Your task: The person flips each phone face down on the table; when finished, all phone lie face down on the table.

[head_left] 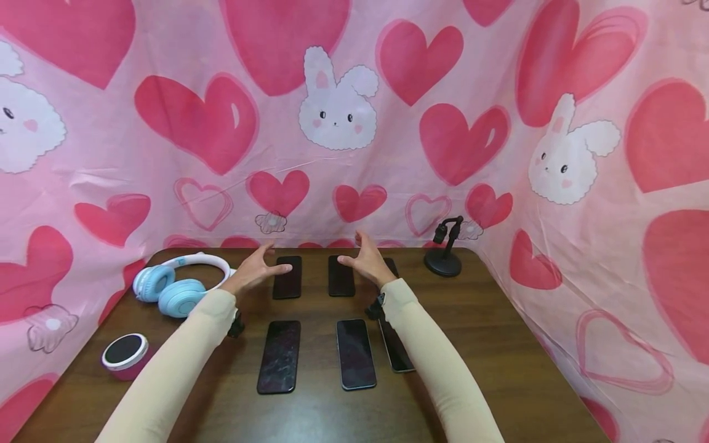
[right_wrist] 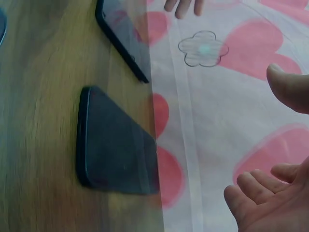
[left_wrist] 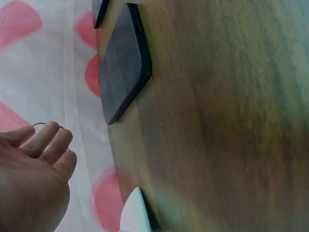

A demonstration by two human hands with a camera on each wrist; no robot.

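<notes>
My left hand point(head_left: 255, 271) hovers beside the back-left smartphone point(head_left: 287, 283), thumb and fingers spread with nothing between them. Holding nothing either, my right hand point(head_left: 370, 261) is raised near the back-right smartphone point(head_left: 341, 282), thumb out to the left. Both phones lie flat, dark screens up. Nearer the front are a front-left smartphone point(head_left: 279, 357) and a front-middle smartphone point(head_left: 356, 355). Another smartphone point(head_left: 394, 347) is partly covered by my right forearm, and one more point(head_left: 392, 266) peeks out behind the right hand. In the right wrist view, fingers of the left hand point(right_wrist: 183, 7) show at the top.
Blue-and-white headphones point(head_left: 183, 297) lie left of my left hand. A round pink-and-white device with a black top point(head_left: 126, 357) stands at the front left. At the back right is a small black stand point(head_left: 443, 261). A heart-and-bunny cloth point(head_left: 338, 172) hangs around the wooden table point(head_left: 471, 344).
</notes>
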